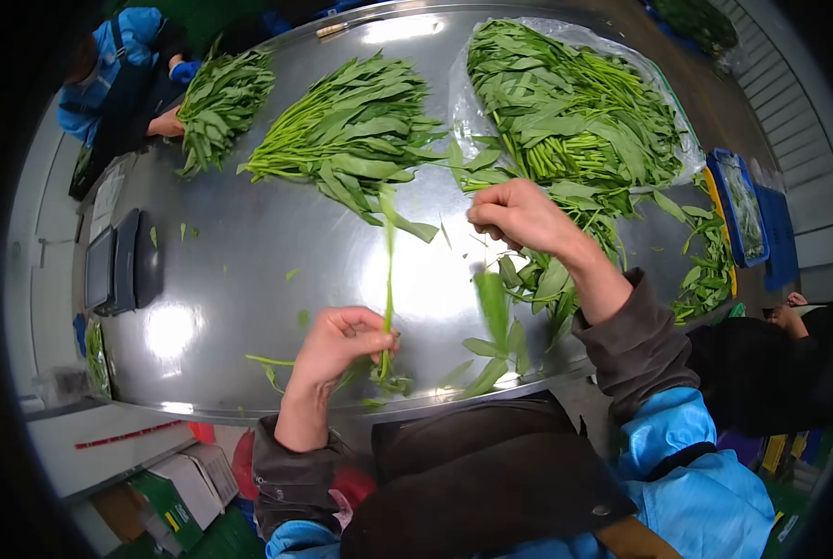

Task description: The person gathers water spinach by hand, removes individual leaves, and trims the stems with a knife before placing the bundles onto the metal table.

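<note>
Near the front edge of the metal table, my left hand (346, 347) pinches a thin green stem (389, 279) that stands upright, with a leaf at its top. My right hand (521, 219) is raised to the right of that stem, its fingers curled; whether they hold anything is hidden. Below it a blurred leaf (493, 307) hangs over the table. Loose leaves (500, 354) lie between my hands and the table edge. Beyond my hands rests a bunch of leafy greens (360, 126). A large pile of greens (575, 112) sits on clear plastic behind my right hand.
A co-worker (123, 70) at the far left holds another bunch (225, 107). A dark scale or screen (114, 263) stands at the left. Blue trays (740, 210) are at the right, near more greens (710, 265). Another person's hand (791, 321) shows at the right edge.
</note>
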{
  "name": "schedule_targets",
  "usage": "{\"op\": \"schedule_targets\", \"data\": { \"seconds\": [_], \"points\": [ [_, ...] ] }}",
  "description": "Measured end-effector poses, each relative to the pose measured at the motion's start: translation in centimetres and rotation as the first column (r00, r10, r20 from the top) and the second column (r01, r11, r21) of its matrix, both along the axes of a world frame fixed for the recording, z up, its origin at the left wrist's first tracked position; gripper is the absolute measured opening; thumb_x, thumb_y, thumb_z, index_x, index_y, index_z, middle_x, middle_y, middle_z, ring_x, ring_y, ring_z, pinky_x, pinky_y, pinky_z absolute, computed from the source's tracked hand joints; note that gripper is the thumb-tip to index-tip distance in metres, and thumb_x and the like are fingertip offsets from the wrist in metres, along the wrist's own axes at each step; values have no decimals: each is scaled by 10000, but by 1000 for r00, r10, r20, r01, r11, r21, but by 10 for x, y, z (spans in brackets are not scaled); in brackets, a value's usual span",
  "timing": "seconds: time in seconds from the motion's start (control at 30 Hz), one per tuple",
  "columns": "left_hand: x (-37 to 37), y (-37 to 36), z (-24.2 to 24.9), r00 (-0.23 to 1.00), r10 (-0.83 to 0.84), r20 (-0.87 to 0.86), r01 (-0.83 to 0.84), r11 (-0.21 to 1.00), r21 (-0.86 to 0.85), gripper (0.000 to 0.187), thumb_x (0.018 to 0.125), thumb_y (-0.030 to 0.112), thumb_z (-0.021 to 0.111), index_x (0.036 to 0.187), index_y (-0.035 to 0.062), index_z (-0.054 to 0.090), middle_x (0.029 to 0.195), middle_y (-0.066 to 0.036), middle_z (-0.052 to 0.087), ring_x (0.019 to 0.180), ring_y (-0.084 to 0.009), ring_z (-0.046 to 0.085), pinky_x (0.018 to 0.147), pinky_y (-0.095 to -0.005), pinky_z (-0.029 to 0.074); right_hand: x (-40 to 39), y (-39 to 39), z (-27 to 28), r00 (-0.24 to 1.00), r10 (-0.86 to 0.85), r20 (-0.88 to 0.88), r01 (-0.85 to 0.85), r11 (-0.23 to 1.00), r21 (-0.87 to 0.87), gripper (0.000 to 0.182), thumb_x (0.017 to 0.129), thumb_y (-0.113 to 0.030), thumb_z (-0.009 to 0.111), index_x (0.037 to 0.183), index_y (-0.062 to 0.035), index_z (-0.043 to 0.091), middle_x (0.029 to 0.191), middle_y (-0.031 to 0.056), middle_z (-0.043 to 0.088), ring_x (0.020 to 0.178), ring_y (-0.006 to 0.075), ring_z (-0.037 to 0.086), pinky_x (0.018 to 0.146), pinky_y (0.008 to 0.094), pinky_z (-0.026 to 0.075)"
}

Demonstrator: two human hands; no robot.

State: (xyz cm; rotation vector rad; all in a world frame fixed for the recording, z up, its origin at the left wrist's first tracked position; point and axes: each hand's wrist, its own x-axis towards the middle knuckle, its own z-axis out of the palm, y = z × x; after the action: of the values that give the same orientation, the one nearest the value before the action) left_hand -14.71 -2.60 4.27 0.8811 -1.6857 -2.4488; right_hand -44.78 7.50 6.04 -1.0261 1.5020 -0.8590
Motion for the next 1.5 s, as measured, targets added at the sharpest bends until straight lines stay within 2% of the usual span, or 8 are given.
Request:
{"op": "schedule_targets", "data": {
  "seconds": [0.1,0.23,0.37,0.53,0.63,0.77,0.83,1.5],
  "points": [
    [0,-8,-11,926,363,-108,-315,896,312,118,867,72,634,947,-14,645,847,-96,678,730,-174,654,653,-287,542,4,0,-26,619,75,-782,-139,990,-15,306,927,-313,543,1052,-50,637,758,58,666,693,168,636,624,336,500],
    [-9,-20,-23,814,571,-109,-481,766,426,130,901,122,609,964,11,629,871,-110,670,756,-199,665,675,-320,558,54,-8,-37,989,115,97,-84,955,-283,557,994,-452,351,1359,-40,437,1260,145,561,1089,277,588,965,362,438],
    [-18,-32,-36,716,696,-45,-643,684,344,108,886,113,633,915,10,619,863,-126,668,741,-199,669,651,-298,577,93,-9,-30,588,126,799,-304,950,73,722,976,-581,197,1402,-14,329,1250,196,551,1092,316,587,1000,408,416],
    [-17,-38,-38,663,747,-37,-718,650,248,86,879,87,636,893,5,610,870,-131,663,745,-199,669,644,-283,587,84,-10,-32,476,103,873,-284,958,42,731,971,-589,196,1429,-25,274,1251,229,546,1071,326,599,942,412,466],
    [-15,-39,-40,673,738,-48,-714,665,219,81,883,77,626,896,0,608,876,-127,659,759,-195,669,657,-283,592,78,-13,-36,515,73,854,-272,959,82,722,975,-580,204,1396,-15,362,1269,214,541,1101,305,587,948,393,458],
    [-23,-31,-35,700,712,-58,-704,702,108,78,871,59,643,844,-2,602,874,-137,665,733,-198,667,587,-276,570,83,-20,-49,855,-98,-510,-72,950,-303,527,951,-385,493,1285,22,503,1136,164,640,1075,224,585,922,328,446],
    [-32,-21,-38,709,701,-71,-698,713,64,84,861,57,657,845,-8,607,857,-137,670,702,-182,661,574,-258,550,89,-28,-39,996,22,-84,-43,965,-257,476,917,-318,568,1256,14,530,1060,170,666,993,220,626,877,331,467],
    [-2,-56,-71,866,493,-86,-500,849,-173,85,848,27,610,817,-50,633,727,-113,652,630,-153,619,589,-253,500,109,-94,-32,971,60,-232,-106,976,-189,160,813,-147,674,897,-12,686,685,73,661,606,109,598,595,269,486]
  ]
}}
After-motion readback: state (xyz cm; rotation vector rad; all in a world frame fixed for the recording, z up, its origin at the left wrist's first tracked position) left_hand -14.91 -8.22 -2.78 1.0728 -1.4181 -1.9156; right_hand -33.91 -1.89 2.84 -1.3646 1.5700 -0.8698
